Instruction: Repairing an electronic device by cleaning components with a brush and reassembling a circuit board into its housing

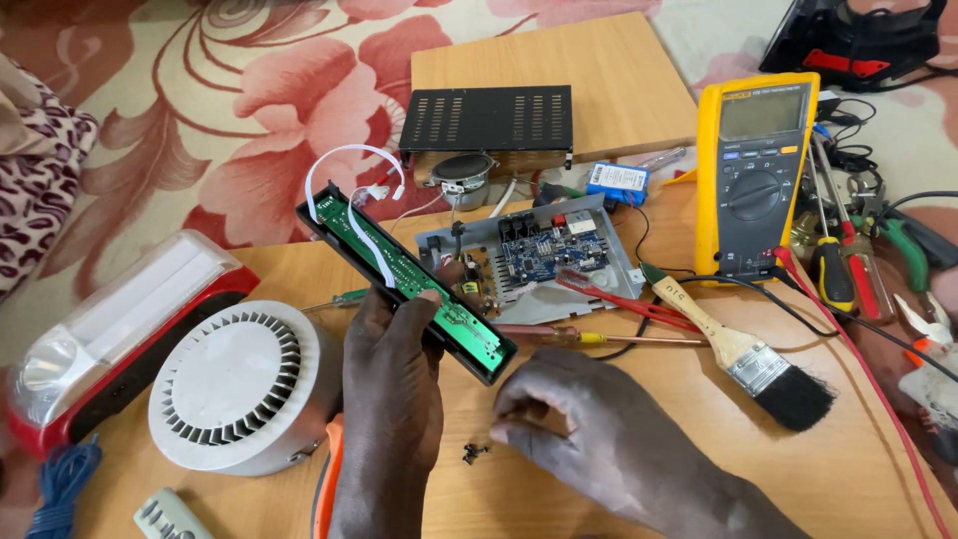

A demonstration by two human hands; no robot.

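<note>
Item: long green panel board (pixel 404 284), which I held tilted above the table (pixel 599 469) in my left hand (pixel 389 399), gripped at its near end. My right hand (pixel 589 419), fingers pinched over the small black screws (pixel 475 453), seemed empty. Judged best practice: steady the board and lift one screw at a time.

A green circuit strip (pixel 409 274) in a black frame, a yellow meter (pixel 755 170), a blue board (pixel 544 255), and a red-flowered carpet (pixel 249 90).

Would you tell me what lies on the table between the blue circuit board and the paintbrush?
In the head view, a red toothbrush lies between the blue circuit board and the paintbrush.
</note>
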